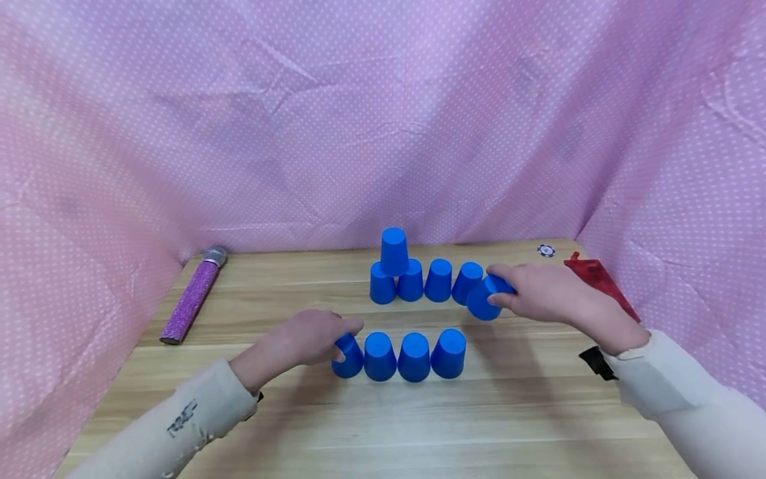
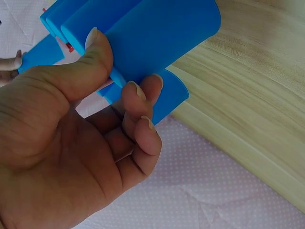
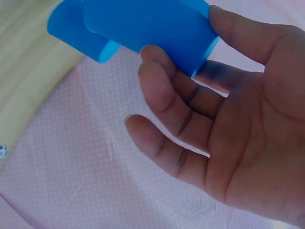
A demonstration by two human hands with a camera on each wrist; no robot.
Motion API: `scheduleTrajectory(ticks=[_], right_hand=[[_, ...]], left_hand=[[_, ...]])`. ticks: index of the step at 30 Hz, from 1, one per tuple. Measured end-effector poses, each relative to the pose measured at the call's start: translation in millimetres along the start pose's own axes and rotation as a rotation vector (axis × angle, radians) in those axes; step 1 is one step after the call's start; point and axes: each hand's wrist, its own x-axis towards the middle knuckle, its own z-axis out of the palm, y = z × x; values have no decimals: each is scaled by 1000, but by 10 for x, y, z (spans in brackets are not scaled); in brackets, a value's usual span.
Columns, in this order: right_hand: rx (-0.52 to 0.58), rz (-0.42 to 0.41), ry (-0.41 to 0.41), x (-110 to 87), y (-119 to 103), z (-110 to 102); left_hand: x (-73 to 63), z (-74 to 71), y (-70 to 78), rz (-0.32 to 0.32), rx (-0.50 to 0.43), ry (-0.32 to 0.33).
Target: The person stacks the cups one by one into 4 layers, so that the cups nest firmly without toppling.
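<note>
The left hand (image 1: 311, 337) pinches the leftmost cup (image 1: 351, 365) of the near row (image 1: 415, 358). At that cup's two o'clock, the right hand (image 1: 541, 293) grips a tilted cup (image 1: 483, 304) by the right end of the back row (image 1: 439, 281).

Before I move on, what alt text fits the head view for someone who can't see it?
A person's right hand holds a tilted blue cup near a back row of four upside-down cups, another stacked atop its left pair; the left hand grips the leftmost cup in a front row of four. A purple microphone lies on the wooden table at left.
</note>
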Motion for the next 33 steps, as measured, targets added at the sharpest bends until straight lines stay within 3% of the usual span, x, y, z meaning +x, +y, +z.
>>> scheduleTrajectory(ticks=[6,13,26,33], right_hand=[[26,18,-7,196,47,-182],[4,66,-77,471,2,-337],[10,45,-148,882,-17,-390],[56,84,-201,1001,-22,-396]], left_hand=[[-1,3,5,3,18,10],[-10,-7,13,2,27,5],[4,-13,18,3,40,8],[16,-13,13,-8,47,-8]])
